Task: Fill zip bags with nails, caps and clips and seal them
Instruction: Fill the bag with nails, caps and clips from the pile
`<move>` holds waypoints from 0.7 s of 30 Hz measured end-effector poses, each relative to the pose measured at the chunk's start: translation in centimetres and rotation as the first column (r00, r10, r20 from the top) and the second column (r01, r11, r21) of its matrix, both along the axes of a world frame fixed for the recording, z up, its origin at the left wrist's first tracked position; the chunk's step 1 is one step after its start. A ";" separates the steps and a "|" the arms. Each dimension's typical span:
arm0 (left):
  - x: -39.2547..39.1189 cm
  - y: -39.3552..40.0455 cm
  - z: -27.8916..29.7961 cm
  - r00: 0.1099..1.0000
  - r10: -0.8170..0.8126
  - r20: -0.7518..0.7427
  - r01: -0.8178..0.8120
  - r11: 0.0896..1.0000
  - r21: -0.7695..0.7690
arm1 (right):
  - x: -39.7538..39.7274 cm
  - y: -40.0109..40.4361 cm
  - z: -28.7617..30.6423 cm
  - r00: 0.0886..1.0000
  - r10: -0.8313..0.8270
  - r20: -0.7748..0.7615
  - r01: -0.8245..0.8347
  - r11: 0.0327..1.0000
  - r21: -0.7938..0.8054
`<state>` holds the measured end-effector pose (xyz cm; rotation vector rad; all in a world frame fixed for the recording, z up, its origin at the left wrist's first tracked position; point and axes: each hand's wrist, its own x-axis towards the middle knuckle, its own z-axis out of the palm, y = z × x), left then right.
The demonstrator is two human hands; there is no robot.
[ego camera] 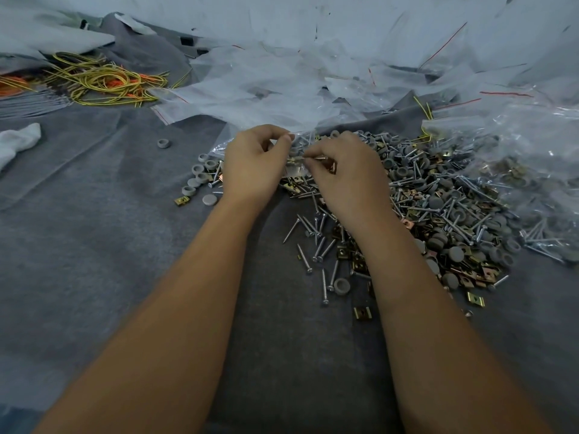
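Note:
My left hand [253,164] pinches the edge of a small clear zip bag [296,170] held just above the grey cloth. Close beside it, my right hand [344,173] has its fingers curled round a few brass clips at the bag's mouth. To the right and below the hands spreads a big heap of silver nails [316,245], grey round caps [454,255] and brass clips [360,264]. The inside of the bag is mostly hidden by my fingers.
Several empty zip bags with red seal lines [282,89] lie piled behind the hands. Filled clear bags [532,170] sit at the right. Yellow and orange wires [100,79] lie at the back left, a white rag [18,142] at the left edge. Stray caps [197,180] dot the grey cloth [94,245].

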<state>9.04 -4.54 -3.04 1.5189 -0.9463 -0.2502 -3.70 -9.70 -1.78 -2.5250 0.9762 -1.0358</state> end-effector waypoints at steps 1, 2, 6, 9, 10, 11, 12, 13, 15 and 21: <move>-0.1 0.0 0.1 1.000 -0.009 0.007 0.009 1.000 0.003 | 0.1 0.1 0.0 1.000 -0.016 -0.018 0.016 0.999 -0.031; -0.2 0.0 0.1 1.000 -0.014 0.014 0.014 1.000 0.007 | 0.2 0.1 -0.1 0.999 -0.037 -0.034 0.035 0.997 -0.062; -0.4 0.0 0.2 0.999 -0.027 0.032 0.027 1.000 0.015 | 0.4 0.2 -0.3 0.993 -0.068 -0.096 0.059 0.993 -0.099; -0.4 0.0 0.3 0.999 -0.021 0.027 0.021 1.000 0.013 | 0.6 0.3 -0.4 0.998 -0.019 -0.052 0.017 0.999 -0.052; -0.4 0.0 0.3 1.000 -0.014 0.021 0.014 1.000 0.010 | 0.7 0.3 -0.4 1.000 -0.008 -0.019 0.007 1.000 -0.029; -0.3 0.0 0.3 1.000 -0.008 0.012 0.008 1.000 0.005 | 0.6 0.3 -0.4 1.000 -0.001 0.017 0.001 1.000 -0.009; -0.4 0.0 0.3 1.000 -0.004 -0.001 0.004 1.000 -0.002 | 0.6 0.3 -0.4 0.998 0.000 0.059 -0.001 1.000 0.009; -0.4 0.0 0.3 1.000 -0.001 -0.018 0.001 1.000 -0.011 | 0.5 0.3 -0.3 0.994 -0.003 0.111 0.000 1.000 0.027; -0.4 0.0 0.4 0.998 0.010 -0.066 -0.012 1.000 -0.025 | 0.5 0.2 -0.2 0.974 -0.013 0.228 -0.003 0.998 0.069; -0.2 -0.1 0.5 0.984 0.024 -0.176 -0.035 0.998 -0.055 | 0.7 0.1 -0.2 0.942 0.013 0.336 -0.031 0.998 0.047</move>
